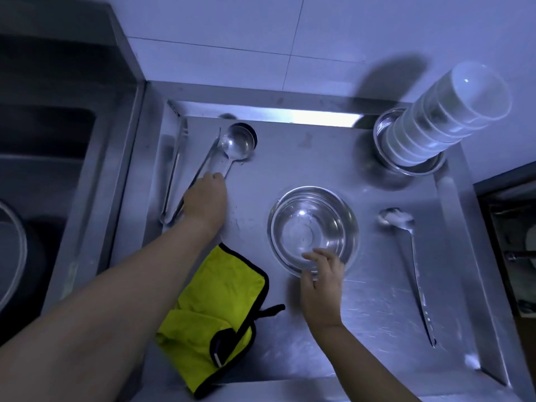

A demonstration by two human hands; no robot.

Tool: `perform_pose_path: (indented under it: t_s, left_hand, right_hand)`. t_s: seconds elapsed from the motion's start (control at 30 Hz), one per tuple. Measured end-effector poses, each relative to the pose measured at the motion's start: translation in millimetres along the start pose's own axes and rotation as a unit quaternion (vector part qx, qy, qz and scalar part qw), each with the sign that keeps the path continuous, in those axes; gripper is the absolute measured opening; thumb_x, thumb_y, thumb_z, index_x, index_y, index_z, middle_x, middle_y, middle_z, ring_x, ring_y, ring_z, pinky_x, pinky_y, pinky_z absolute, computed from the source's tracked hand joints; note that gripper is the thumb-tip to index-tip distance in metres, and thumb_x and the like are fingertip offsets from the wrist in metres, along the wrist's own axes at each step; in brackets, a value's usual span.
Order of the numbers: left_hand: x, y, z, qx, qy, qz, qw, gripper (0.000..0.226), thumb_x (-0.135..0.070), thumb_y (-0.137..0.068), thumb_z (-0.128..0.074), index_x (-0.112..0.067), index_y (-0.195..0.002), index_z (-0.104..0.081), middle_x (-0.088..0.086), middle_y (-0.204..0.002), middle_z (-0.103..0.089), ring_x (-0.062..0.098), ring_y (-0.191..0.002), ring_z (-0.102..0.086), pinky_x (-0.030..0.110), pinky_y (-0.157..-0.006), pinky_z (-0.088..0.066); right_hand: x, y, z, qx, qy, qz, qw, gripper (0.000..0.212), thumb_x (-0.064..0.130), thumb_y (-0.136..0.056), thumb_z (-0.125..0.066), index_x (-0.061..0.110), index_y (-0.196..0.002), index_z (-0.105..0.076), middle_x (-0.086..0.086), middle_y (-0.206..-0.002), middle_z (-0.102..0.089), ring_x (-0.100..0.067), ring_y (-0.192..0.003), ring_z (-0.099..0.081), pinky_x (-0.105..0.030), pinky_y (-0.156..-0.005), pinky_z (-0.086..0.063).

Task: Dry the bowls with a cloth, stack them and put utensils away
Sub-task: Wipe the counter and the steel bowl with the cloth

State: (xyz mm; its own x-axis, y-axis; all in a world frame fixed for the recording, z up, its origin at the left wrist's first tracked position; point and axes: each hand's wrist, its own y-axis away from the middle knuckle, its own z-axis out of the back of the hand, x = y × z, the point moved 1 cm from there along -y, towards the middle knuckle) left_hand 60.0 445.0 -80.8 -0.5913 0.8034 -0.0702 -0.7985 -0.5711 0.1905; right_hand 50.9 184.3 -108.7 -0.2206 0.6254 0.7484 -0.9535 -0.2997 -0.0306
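Nearest the camera lay a yellow cloth (214,309) with black trim, crumpled on the steel surface (377,300) under the left forearm. Beyond it the left hand (206,198) curled its fingers round the handle of a ladle (235,146), which rested beside long tongs (174,175). At the middle, the right hand (320,288) pinched the near rim of the nested steel bowls (313,227) (at least 2). A second ladle (406,256) lay to the right, untouched. A tall stack of white bowls (441,120) stood in a steel bowl (385,132) at the far right corner.
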Motion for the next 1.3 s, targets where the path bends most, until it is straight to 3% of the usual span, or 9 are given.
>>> perform_pose_path:
  t_s: [0.13,0.23,0.37,0.47,0.6,0.7,0.9,1.1,1.3]
  left_hand:
    - [9,-4,10,0.017,0.039,-0.03,0.999,0.016,0.009,-0.085,-0.046,-0.003,-0.093,-0.052,0.016,-0.096,-0.058,0.034,-0.081,-0.057,0.031,-0.06,-0.032]
    - [18,-1,10,0.036,0.248,0.047,0.967,0.014,0.007,-0.082,-0.045,0.0,-0.07,-0.046,0.016,-0.069,-0.052,0.032,-0.064,-0.051,0.038,-0.049,-0.039]
    - [5,22,12,0.128,0.605,0.213,0.756,0.023,0.018,-0.082,-0.041,0.002,-0.077,-0.056,0.021,-0.079,-0.058,0.025,-0.066,-0.061,0.037,-0.064,-0.056]
    - [0,29,2,0.162,0.639,0.232,0.715,0.029,0.023,-0.079,-0.048,-0.005,-0.076,-0.056,0.019,-0.084,-0.058,0.031,-0.078,-0.062,0.037,-0.068,-0.056]
    - [-22,41,3,0.165,0.641,0.205,0.721,0.027,0.022,-0.075,-0.054,-0.005,-0.08,-0.057,0.011,-0.077,-0.062,0.028,-0.079,-0.067,0.04,-0.077,-0.058]
    - [-57,53,9,0.144,0.638,0.174,0.736,0.024,0.016,-0.073,-0.061,-0.005,-0.085,-0.062,0.006,-0.075,-0.065,0.019,-0.072,-0.066,0.029,-0.07,-0.057]
    - [-117,65,14,0.177,0.562,0.021,0.808,0.029,-0.005,-0.069,-0.061,-0.025,-0.09,-0.064,-0.007,-0.083,-0.066,0.021,-0.089,-0.066,0.034,-0.085,-0.052]
    - [-61,51,19,-0.007,0.262,-0.005,0.965,0.04,-0.008,-0.082,-0.056,-0.014,-0.121,-0.059,0.012,-0.12,-0.057,0.032,-0.109,-0.055,0.04,-0.086,-0.044]
    - [14,42,14,-0.097,0.06,0.005,0.993,0.035,0.006,-0.076,-0.05,0.01,-0.111,-0.053,0.035,-0.107,-0.053,0.049,-0.098,-0.049,0.055,-0.082,-0.04]
  right_hand:
    - [18,-5,-14,0.014,-0.02,-0.002,1.0,0.033,0.005,-0.076,-0.045,0.019,-0.096,-0.067,0.025,-0.11,-0.045,-0.006,-0.105,-0.042,-0.045,-0.079,-0.051]
    - [36,-15,-24,0.024,-0.047,-0.001,0.999,0.026,0.007,-0.079,-0.046,0.015,-0.091,-0.067,0.023,-0.103,-0.05,-0.006,-0.103,-0.044,-0.039,-0.087,-0.047]
    - [55,-28,-38,0.064,-0.067,-0.031,0.995,0.023,0.01,-0.082,-0.047,0.016,-0.09,-0.068,0.018,-0.093,-0.056,-0.018,-0.095,-0.055,-0.04,-0.084,-0.048]
    - [67,-36,-44,0.117,-0.075,-0.099,0.985,0.019,0.009,-0.09,-0.053,0.015,-0.098,-0.069,0.005,-0.097,-0.066,-0.015,-0.094,-0.061,-0.038,-0.088,-0.048]
    - [79,-34,-37,0.211,-0.058,-0.156,0.963,0.027,0.027,-0.094,-0.051,0.018,-0.117,-0.06,0.001,-0.095,-0.067,-0.018,-0.088,-0.061,-0.034,-0.08,-0.049]
    - [74,-25,-20,0.223,0.018,-0.134,0.965,0.02,0.034,-0.096,-0.048,0.017,-0.105,-0.053,0.007,-0.074,-0.054,-0.019,-0.074,-0.054,-0.032,-0.062,-0.038]
    - [16,-17,53,0.058,0.146,-0.132,0.979,0.015,0.025,-0.099,-0.042,0.012,-0.097,-0.047,-0.01,-0.079,-0.059,-0.038,-0.078,-0.056,-0.035,-0.059,-0.03]
    - [-59,-10,130,-0.061,0.28,-0.168,0.943,0.015,0.015,-0.094,-0.052,0.004,-0.105,-0.055,-0.021,-0.081,-0.065,-0.045,-0.069,-0.06,-0.038,-0.056,-0.034]
    - [-90,-1,153,-0.102,0.312,-0.179,0.927,0.014,0.007,-0.087,-0.063,-0.002,-0.095,-0.056,-0.026,-0.073,-0.063,-0.046,-0.062,-0.06,-0.042,-0.057,-0.043]
